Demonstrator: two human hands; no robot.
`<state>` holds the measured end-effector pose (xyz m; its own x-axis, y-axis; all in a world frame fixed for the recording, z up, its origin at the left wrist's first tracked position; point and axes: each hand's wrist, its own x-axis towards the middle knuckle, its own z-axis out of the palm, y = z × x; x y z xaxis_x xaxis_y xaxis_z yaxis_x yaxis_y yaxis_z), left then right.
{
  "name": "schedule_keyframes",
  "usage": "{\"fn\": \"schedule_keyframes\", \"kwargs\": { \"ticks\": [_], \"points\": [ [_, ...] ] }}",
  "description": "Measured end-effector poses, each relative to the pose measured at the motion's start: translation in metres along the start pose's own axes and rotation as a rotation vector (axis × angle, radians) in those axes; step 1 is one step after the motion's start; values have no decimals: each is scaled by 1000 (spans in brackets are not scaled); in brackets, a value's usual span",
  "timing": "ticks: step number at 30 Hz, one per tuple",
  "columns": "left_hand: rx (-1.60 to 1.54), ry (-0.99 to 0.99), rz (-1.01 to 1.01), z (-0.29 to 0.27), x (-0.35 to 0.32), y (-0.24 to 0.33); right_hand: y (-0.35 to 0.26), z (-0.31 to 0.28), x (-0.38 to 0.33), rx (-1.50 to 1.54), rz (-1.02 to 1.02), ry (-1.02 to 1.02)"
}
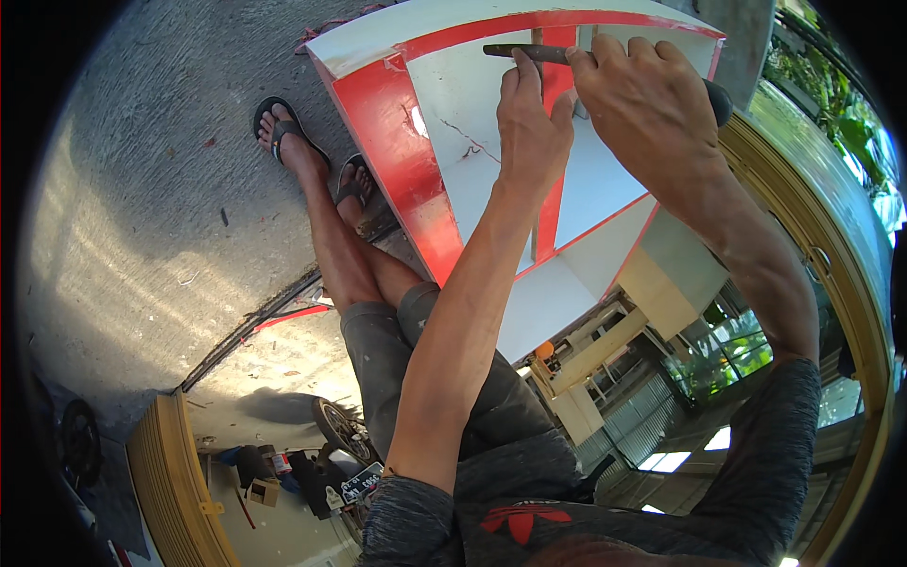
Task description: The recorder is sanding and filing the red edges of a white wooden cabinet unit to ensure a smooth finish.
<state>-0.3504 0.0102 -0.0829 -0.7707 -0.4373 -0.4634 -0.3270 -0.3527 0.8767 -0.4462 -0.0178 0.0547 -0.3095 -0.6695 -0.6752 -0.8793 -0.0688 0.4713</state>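
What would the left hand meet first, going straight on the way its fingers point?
Probably the dark tool held by the right hand; whether the left hand touches it is unclear.

Left arm [452,350] reaching far forward, close to straight; left hand [536,132] back up, fingers [510,109] pointing away from the body, thumb split off to the right. Right arm [770,274] comes up from the right side and angles inward; right hand [642,90] back up, fingers [639,47] curled into a firm grip, knuckles forward. Hands just beside each other, right a bit higher; can't tell if they touch. Both forearms bare.
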Motion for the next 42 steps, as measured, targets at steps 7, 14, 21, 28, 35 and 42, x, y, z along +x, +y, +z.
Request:
{"fn": "schedule_keyframes", "kwargs": {
  "ticks": [7, 14, 21, 28, 35, 42],
  "points": [
    [-78, -36, -105, -10, 13, 1, -2, 4, 18, -9, -69, -67],
    [-49, -19, -120, -5, 9, 2, 6, 5, 14, 105, -30, -22],
    [-11, 17, 43, -6, 7, -6, -3, 0, 14, -22, -38, -61],
    [-28, -45, -54, -11, 24, -4, 0, 7, 22, 56, -24, -16],
    [-61, -65, -162, -9, 21, 8, -1, 11, 15, 42, 21, -30],
    [16, 238, -31, 8, -41, 5, 1, 4, -61, 451, 315, -96]
  ]
}}
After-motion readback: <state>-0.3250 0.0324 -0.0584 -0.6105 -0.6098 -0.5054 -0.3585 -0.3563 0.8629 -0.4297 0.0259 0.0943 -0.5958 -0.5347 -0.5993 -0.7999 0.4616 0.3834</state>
